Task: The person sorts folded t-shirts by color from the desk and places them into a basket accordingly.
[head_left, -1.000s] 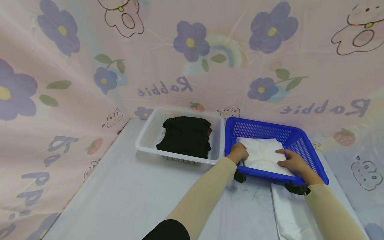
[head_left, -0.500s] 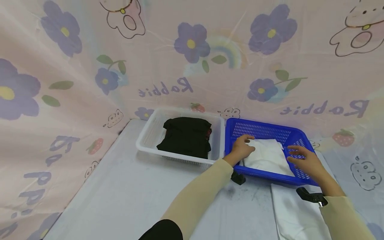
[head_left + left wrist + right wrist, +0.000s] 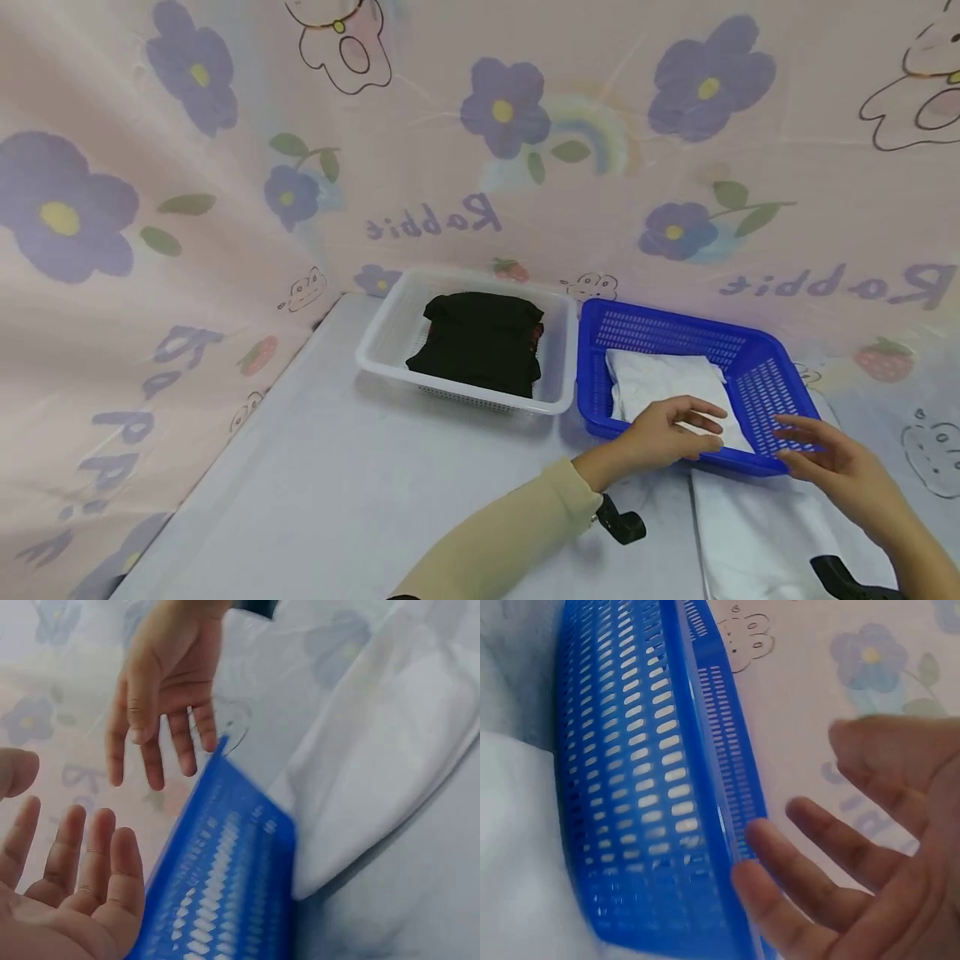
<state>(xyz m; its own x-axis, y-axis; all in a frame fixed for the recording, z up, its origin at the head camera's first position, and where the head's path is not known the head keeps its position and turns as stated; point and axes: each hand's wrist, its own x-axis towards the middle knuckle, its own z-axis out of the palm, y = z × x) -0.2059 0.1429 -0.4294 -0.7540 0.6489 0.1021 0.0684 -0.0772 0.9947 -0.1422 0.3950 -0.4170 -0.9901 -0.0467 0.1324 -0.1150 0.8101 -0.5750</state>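
In the head view, a folded white garment [image 3: 652,379] lies inside the blue basket [image 3: 772,354]. My left hand [image 3: 667,433] hovers over the basket's front rim with its fingers spread and nothing in them. Off the basket's front right corner is my right hand [image 3: 840,467], its fingers also apart and free. Both palms show bare in the left wrist view, where the right hand [image 3: 172,690] hangs above the basket's corner. The right wrist view has the right hand's fingers [image 3: 817,877] beside the basket's perforated wall [image 3: 645,765].
Left of the blue basket stands a white basket [image 3: 382,354] holding a folded black garment [image 3: 480,342]. Another white cloth [image 3: 772,533] lies flat on the table [image 3: 420,483] at the front right. A printed curtain [image 3: 420,158] hangs behind and at the left.
Both hands have come away from the white garment in the blue basket and moved back toward me. The left also shifted right. The garment stays in place, and the head view has turned slightly left.
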